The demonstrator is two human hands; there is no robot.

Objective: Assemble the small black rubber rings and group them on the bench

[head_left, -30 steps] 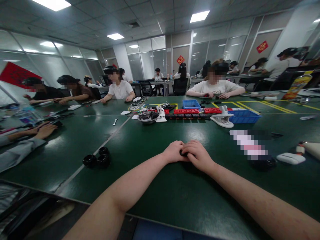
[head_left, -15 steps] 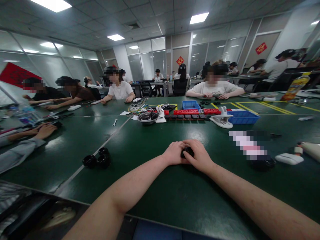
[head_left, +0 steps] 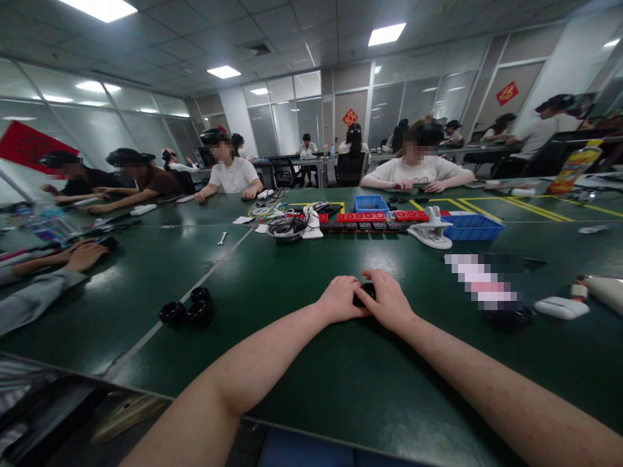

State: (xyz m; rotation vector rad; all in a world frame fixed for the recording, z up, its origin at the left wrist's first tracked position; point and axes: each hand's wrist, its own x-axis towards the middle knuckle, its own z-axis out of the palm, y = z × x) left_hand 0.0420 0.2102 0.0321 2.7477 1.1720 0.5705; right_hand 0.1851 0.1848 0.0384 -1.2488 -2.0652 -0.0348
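Between my hands, on the green table, is a small glossy black round part, mostly covered by fingers. My left hand is closed around its left side. My right hand curls over it from the right, its thumb lying across the front. What kind of part it is I cannot make out. Off to the left, three similar black round parts sit close together beside a pale line on the table.
A small wrench lies beyond the black parts. Farther back are a metal bowl of cables, red power strips, a white clamp and a blue bin. A white case lies right. A co-worker's hand rests at left.
The fingers of my right hand have shifted slightly on the black round part, its fingertips now lifted a little apart from my left hand. My left hand stays around the part.
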